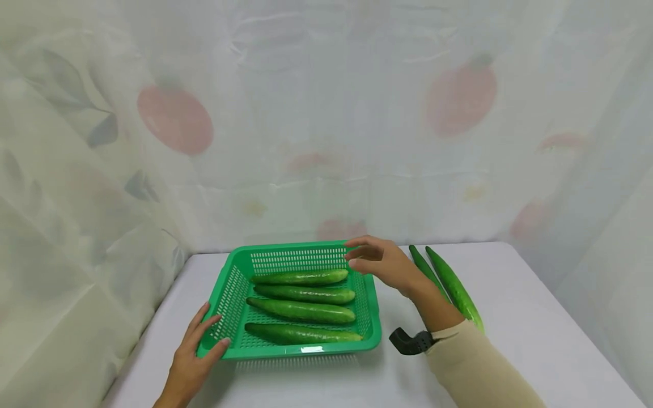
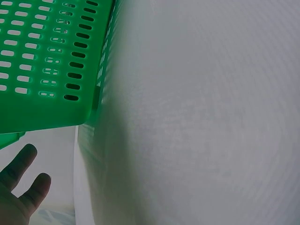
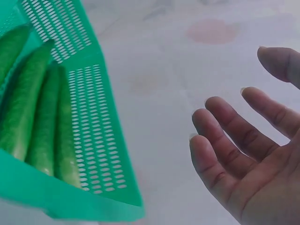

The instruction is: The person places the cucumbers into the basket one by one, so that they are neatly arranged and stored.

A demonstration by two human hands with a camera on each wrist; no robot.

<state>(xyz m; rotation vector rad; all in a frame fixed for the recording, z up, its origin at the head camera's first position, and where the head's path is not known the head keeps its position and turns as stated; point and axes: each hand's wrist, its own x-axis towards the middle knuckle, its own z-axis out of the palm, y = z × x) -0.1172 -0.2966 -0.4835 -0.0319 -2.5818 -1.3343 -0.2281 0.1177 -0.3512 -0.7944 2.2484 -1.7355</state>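
Observation:
A green plastic basket (image 1: 374, 317) with slotted walls holds several cucumbers (image 1: 306, 310) lying side by side. Spread over the basket's near-left corner is my left hand (image 1: 191, 362), its fingers and thumb at the rim. In the left wrist view, two digits of the left hand (image 2: 23, 187) show below the slotted basket wall (image 2: 56, 108). My right hand (image 1: 385, 263) hovers by the far-right corner, fingers loosely bent and holding nothing. The right wrist view shows that right hand (image 3: 253, 164) with its palm bare, apart from the basket (image 3: 119, 154).
Two more cucumbers (image 1: 454, 286) lie on the white table (image 1: 530, 328) right of the basket, partly behind my right forearm. A black strap (image 1: 410, 341) sits at the right wrist. A fruit-printed white curtain (image 1: 326, 113) hangs behind the table.

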